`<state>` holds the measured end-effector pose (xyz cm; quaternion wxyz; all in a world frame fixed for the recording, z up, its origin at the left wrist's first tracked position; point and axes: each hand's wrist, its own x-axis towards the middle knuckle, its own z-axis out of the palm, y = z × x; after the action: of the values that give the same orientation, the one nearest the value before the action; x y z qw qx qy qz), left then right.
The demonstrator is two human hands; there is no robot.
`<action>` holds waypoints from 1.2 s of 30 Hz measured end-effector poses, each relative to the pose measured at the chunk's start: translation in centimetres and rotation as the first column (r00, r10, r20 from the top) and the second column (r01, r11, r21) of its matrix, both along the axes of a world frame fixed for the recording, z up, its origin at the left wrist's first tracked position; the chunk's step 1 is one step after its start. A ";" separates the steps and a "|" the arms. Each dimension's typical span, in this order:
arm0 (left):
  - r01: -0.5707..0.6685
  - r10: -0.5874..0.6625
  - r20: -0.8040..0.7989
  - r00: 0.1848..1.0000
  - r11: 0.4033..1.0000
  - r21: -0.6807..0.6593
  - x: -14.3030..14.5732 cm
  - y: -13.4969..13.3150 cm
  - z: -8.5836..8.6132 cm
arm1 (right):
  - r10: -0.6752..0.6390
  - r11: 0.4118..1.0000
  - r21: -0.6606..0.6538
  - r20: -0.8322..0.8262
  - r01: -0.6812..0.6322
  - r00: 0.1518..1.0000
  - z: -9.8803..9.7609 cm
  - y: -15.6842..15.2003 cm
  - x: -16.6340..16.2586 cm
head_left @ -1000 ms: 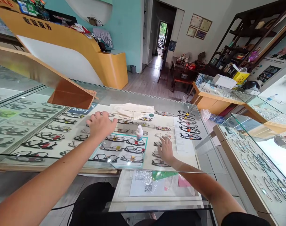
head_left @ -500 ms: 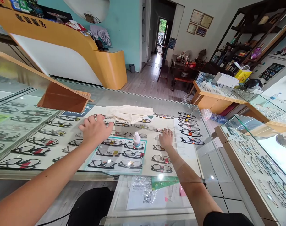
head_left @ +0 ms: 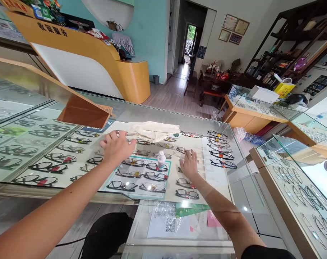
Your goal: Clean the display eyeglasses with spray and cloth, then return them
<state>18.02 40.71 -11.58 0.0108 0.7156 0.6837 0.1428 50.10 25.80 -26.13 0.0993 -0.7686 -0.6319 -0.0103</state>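
Note:
My left hand (head_left: 117,146) rests on the glass top of a display case, fingers spread and holding nothing. Several rows of eyeglasses lie beneath the glass, among them a dark pair (head_left: 133,162) close to this hand. Just to its right, a folded cream cloth (head_left: 154,130) lies toward the far edge. A small white bottle (head_left: 161,160) stands upright between my two hands. On the right, my right hand (head_left: 189,164) lies low over the glass, fingers apart and slightly bent, with no object visible in it. Eyeglasses with reddish frames (head_left: 182,149) show just beyond its fingertips.
A brown slanted stand (head_left: 84,112) sits on the case at the left. Stacked eyeglasses (head_left: 222,154) line the right side. Another glass showcase (head_left: 293,180) stands further right. Beyond are a yellow counter (head_left: 133,81) and a dark wooden table (head_left: 214,77).
The view has turned slightly left, so everything appears shifted right. My right hand has drawn back a little toward me across the glass. My left hand stays in nearly the same place.

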 end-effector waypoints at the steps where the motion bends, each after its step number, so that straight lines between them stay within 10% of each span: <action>1: 0.002 -0.002 -0.006 1.000 1.000 0.009 0.0 0.0 -0.1 | 0.015 1.000 0.018 0.003 -0.015 1.000 0.3 -1.2 -1.2; 8: 0.015 -0.014 -0.023 1.000 0.999 0.038 -0.2 0.2 -0.7 | 0.309 0.941 -0.061 -0.248 -0.333 0.918 4.6 -13.1 -7.2; 14: 0.040 -0.041 -0.025 0.999 0.999 -0.006 -0.3 0.7 -1.4 | 0.426 0.704 -0.242 -0.608 -0.667 0.670 14.7 -20.0 -7.4; 20: 0.067 -0.069 -0.012 0.998 0.990 -0.127 -0.5 1.3 -1.5 | 0.477 0.517 -0.098 -0.791 -0.850 0.382 25.1 -23.3 -7.7; 24: 0.073 -0.078 -0.026 0.997 0.985 -0.154 -0.5 1.3 -1.5 | 0.541 0.722 -0.027 -0.600 -0.691 0.589 29.9 -22.2 -5.2; 28: 0.068 -0.074 -0.026 0.997 0.984 -0.162 -0.5 1.1 -1.4 | 0.464 0.886 0.092 -0.190 -0.455 0.865 29.0 -15.7 -0.7; 36: 0.057 -0.061 -0.020 0.998 0.988 -0.147 -0.5 1.4 -1.2 | 0.305 0.951 -0.063 0.043 -0.302 0.951 21.1 -4.0 3.2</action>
<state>17.57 42.07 -12.75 0.0591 0.7345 0.6709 0.0832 53.31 21.78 -5.07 0.0615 -0.6643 -0.7449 0.0024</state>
